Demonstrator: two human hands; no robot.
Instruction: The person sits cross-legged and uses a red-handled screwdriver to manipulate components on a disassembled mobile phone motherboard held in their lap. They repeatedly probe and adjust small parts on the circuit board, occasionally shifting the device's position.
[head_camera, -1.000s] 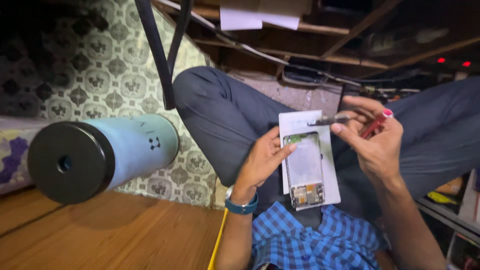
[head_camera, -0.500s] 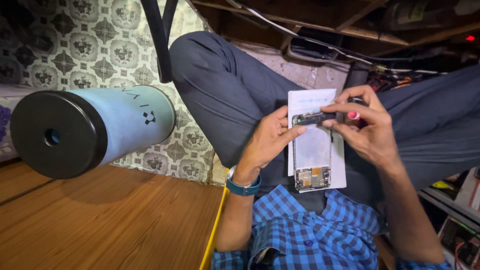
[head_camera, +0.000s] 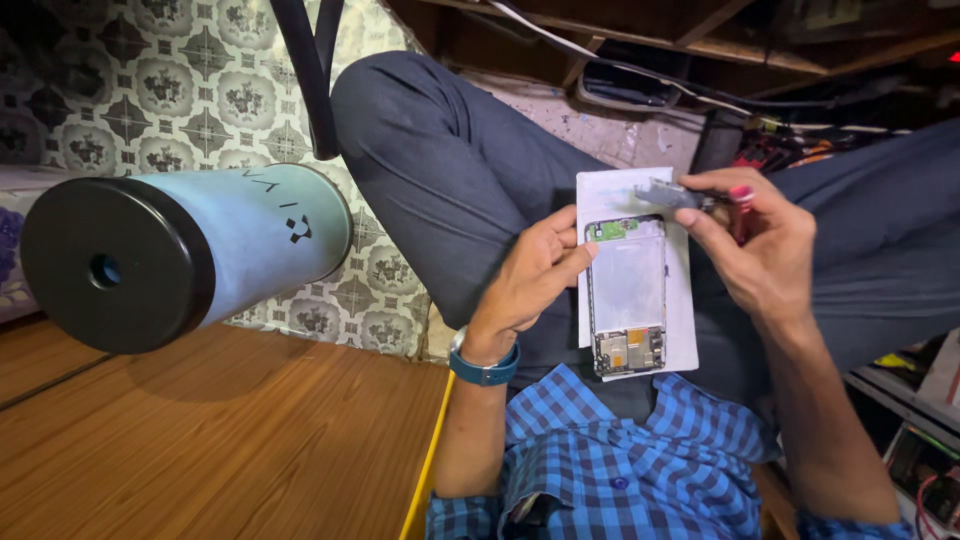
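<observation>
An opened phone (head_camera: 627, 295) with its back off lies on a white sheet (head_camera: 600, 195) across my lap, circuit boards showing at both ends. My left hand (head_camera: 525, 285), a blue watch on its wrist, grips the phone's left edge with the fingertips. My right hand (head_camera: 760, 255) is above the phone's top end. It pinches a small grey part (head_camera: 660, 192) between thumb and forefinger and also carries a red-tipped tool (head_camera: 742, 195). The part hovers just over the sheet, beside the phone's green board.
A pale blue cylinder with a black end cap (head_camera: 190, 255) lies on a wooden table (head_camera: 220, 440) at the left. Behind it are a patterned cloth (head_camera: 120, 90) and a hanging black strap (head_camera: 305, 70). Cluttered shelves (head_camera: 920, 440) and cables fill the right and top.
My right hand has brought the grey part from the sheet's upper right down to the phone's top end. My left hand stays on the phone's edge. The view has shifted closer.
</observation>
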